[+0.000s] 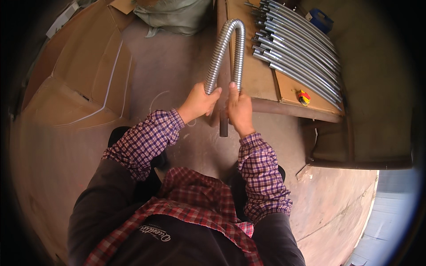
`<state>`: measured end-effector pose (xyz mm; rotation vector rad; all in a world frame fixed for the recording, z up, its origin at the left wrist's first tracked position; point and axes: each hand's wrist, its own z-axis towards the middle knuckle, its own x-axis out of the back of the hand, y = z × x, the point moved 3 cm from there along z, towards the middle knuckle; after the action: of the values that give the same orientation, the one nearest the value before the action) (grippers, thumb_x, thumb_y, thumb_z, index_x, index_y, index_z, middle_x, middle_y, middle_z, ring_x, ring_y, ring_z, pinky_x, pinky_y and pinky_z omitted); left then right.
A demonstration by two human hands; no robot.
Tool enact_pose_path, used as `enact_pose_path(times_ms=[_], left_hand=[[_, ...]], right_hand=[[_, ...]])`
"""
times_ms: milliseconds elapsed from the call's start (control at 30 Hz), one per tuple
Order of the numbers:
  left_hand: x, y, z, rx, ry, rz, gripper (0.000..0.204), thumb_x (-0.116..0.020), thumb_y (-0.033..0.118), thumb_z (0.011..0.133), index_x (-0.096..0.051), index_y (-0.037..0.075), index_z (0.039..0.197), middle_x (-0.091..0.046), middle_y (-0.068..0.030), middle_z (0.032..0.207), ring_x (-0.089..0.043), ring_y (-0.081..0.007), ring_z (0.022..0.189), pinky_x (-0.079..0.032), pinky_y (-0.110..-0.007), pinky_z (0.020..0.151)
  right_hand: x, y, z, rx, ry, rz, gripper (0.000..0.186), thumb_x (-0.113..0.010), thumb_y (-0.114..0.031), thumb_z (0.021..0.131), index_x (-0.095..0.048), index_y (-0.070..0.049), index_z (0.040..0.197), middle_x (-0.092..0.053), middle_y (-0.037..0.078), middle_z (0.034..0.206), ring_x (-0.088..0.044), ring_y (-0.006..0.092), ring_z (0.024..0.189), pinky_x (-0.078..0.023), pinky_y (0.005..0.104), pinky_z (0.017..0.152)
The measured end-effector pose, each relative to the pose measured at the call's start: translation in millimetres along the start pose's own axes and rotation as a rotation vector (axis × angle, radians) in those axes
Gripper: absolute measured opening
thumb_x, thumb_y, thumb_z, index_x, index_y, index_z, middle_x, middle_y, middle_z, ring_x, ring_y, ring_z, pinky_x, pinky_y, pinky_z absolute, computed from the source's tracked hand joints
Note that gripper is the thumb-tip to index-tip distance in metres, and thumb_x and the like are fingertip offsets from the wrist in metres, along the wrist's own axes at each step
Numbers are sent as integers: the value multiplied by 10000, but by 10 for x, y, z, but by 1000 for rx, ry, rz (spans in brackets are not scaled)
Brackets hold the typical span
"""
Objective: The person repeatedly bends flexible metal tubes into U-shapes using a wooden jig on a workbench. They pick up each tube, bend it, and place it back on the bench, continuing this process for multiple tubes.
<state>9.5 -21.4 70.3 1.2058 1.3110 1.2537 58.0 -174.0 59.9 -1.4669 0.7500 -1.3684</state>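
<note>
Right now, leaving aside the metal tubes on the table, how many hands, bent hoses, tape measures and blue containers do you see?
Left hand and right hand: 2
Bent hose: 1
Tape measure: 1
Blue container: 1
Total: 5

We look down and forward from the wearer's head through one wide, upright fisheye, set near the table (262, 84), on the wearer's side of its left corner.

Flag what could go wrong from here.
The flexible metal tube, bent tightly between left hand and right hand, could kink or strain.
The tape measure sits near the edge of the table and might get knocked off.
The piled tubes look unrestrained; a bump might shift them.
</note>
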Motion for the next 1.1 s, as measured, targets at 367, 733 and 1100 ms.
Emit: enact_pose_path(times_ms=[367,733,1100], left_hand=[[-155,-3,-265,403,183,-439,641,-376,759,968,-414,136,824,-381,27,635,-364,-83,487,-343,-263,437],[263,200,-110,232,52,-270,345,-597,402,1034,-448,91,1020,-468,8,766,-430,-71,576,-411,-248,501],[2077,979,-27,-583,596,-662,907,-380,676,1000,-109,14,1558,-538,-254,1388,-602,-315,1235,-507,-428,1036]], right_hand=[[-4,-312,-129,160,12,-171,305,-637,-244,1002,-478,16,1020,-649,250,744,-639,447,645,-503,489,584],[-59,26,-58,-174,-163,415,377,-475,-382,1086,-552,-14,1115,-536,24,710,-525,133,517,-458,282,470],[-81,140,-99,-87,-155,270,463,-422,-377,1102,-501,-2,1361,-609,104,996,-614,131,728,-542,292,657]])
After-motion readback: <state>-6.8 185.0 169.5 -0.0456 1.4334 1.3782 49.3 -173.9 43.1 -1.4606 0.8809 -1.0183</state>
